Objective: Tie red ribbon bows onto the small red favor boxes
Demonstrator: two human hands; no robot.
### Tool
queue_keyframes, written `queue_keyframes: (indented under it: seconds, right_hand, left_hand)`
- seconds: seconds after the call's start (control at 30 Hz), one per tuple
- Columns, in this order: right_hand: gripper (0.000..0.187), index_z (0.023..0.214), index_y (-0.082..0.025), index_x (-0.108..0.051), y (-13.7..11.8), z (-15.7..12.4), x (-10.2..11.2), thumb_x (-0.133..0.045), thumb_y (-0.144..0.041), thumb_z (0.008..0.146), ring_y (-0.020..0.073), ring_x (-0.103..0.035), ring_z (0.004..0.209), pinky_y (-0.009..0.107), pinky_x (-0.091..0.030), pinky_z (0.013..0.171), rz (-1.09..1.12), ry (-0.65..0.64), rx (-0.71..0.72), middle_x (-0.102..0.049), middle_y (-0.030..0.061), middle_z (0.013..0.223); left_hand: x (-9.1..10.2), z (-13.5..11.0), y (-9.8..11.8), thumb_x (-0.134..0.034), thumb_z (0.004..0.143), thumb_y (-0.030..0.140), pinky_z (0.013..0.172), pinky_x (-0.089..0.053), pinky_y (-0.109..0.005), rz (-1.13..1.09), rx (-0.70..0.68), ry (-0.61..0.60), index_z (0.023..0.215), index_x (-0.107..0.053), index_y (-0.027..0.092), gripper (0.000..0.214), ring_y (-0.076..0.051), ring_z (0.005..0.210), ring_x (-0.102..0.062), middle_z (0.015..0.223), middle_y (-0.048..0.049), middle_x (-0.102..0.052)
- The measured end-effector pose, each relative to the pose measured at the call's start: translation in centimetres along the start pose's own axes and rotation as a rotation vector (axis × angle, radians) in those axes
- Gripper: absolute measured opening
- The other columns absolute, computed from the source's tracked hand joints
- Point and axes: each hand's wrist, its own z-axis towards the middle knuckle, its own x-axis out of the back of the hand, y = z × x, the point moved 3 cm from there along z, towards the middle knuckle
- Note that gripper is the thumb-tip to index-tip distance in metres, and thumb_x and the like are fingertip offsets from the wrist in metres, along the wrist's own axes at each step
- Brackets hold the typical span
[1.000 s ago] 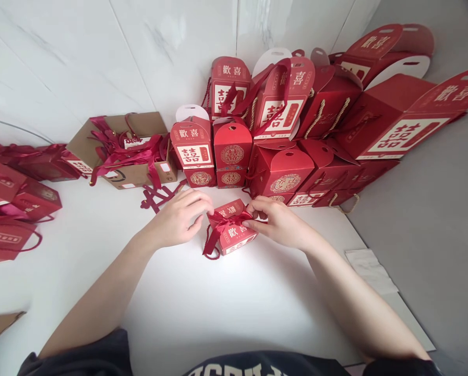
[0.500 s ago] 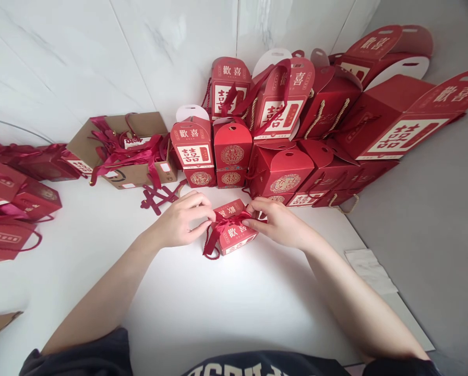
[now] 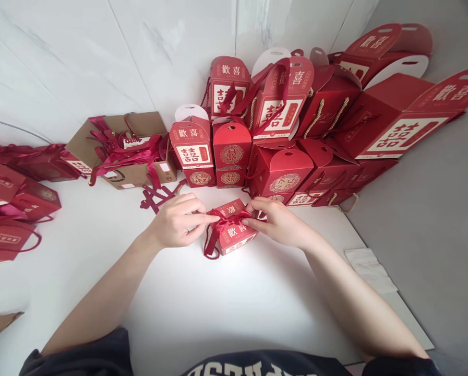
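Note:
A small red gift box [image 3: 237, 240] with white Chinese characters lies on the white table in front of me. Around its top runs a dark red satin ribbon [image 3: 230, 218] tied in a bow, and a twisted red cord hangs at its left end. My left hand [image 3: 182, 219] is closed at the bow's left side, its index finger stretched along the ribbon and the other fingers curled. At the right loop, the thumb and index finger of my right hand [image 3: 271, 219] pinch the ribbon. The bow's right end is partly hidden behind my right fingers.
Stacked red gift boxes [image 3: 283, 172] stand along the wall at the back right. A cardboard box [image 3: 140, 175] holds ribbons, with dark red cut-out pieces [image 3: 153, 198] before it. More red boxes [image 3: 9, 235] fill the left side. A white marbled slab [image 3: 369, 266] lies at right.
My left hand has shifted slightly, its index finger now reaching further onto the bow while its other fingers curl in. My right hand and the gift box stay almost still.

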Motion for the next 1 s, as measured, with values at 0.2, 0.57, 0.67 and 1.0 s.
queue_keyframes:
  seconds: [0.2, 0.57, 0.67, 1.0]
  right_hand:
    - [0.007, 0.082, -0.020, -0.058, 0.1, 0.0, -0.1, -0.058, -0.025, 0.087, 0.0164, -0.055, 0.075, 0.029, -0.041, 0.068, 0.000, 0.004, -0.006, -0.061, 0.0021, 0.082]
    - [0.009, 0.081, -0.020, -0.057, 0.2, 0.1, -0.1, -0.057, -0.027, 0.088, 0.0157, -0.055, 0.074, 0.028, -0.041, 0.068, 0.002, -0.010, -0.015, -0.060, 0.0016, 0.082]
    - [0.010, 0.082, -0.020, -0.057, 0.2, 0.1, -0.1, -0.057, -0.027, 0.088, 0.0155, -0.055, 0.074, 0.028, -0.041, 0.068, 0.005, -0.011, -0.013, -0.060, 0.0015, 0.082]
    - [0.011, 0.082, -0.019, -0.056, 0.0, 0.1, -0.1, -0.057, -0.027, 0.089, 0.0152, -0.054, 0.075, 0.027, -0.040, 0.068, 0.010, -0.015, -0.014, -0.060, 0.0016, 0.082]
  left_hand:
    - [0.0, -0.3, -0.5, -0.060, 0.075, 0.010, 0.058, -0.041, -0.028, -0.046, -0.026, -0.003, 0.095, -0.075, 0.032, 0.033, -0.014, 0.063, -0.050, 0.066, 0.0007, -0.060]
    - [0.1, -0.4, -1.2, -0.057, 0.073, 0.009, 0.057, -0.040, -0.027, -0.117, 0.016, -0.062, 0.091, -0.076, 0.032, 0.034, -0.013, 0.062, -0.050, 0.066, 0.0008, -0.061]
    - [0.2, -0.4, -1.1, -0.058, 0.072, 0.005, 0.056, -0.039, -0.027, -0.114, -0.023, -0.018, 0.098, -0.074, 0.030, 0.039, -0.013, 0.062, -0.048, 0.066, 0.0013, -0.060]
    - [-0.4, 0.3, 0.4, -0.056, 0.083, 0.011, 0.061, -0.042, -0.029, 0.239, -0.061, -0.140, 0.111, -0.068, 0.022, 0.032, -0.017, 0.072, -0.049, 0.077, -0.0029, -0.060]
